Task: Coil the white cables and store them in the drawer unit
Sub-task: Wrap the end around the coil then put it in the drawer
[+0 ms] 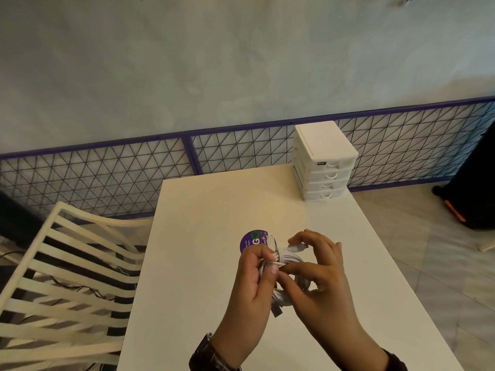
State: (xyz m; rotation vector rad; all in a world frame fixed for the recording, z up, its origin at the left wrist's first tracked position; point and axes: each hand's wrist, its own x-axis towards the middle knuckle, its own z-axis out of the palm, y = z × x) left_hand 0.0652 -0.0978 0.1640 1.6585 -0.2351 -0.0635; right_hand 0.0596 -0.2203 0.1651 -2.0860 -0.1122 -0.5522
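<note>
A coiled white cable (pixel 290 259) is held above the middle of the white table (pixel 203 277). My left hand (pixel 250 285) grips the left side of the coil. My right hand (pixel 318 274) pinches a cable end with its plug at the top of the coil, and another plug hangs below the coil. A white drawer unit (pixel 324 162) with several drawers, all pushed in, stands at the table's far right corner, well away from both hands.
A round purple sticker (pixel 253 241) lies on the table just behind my hands. A white slatted chair (pixel 61 277) stands to the left. A purple-framed wire fence (pixel 187 159) runs behind the table. A dark object (pixel 471 188) stands on the floor at the right.
</note>
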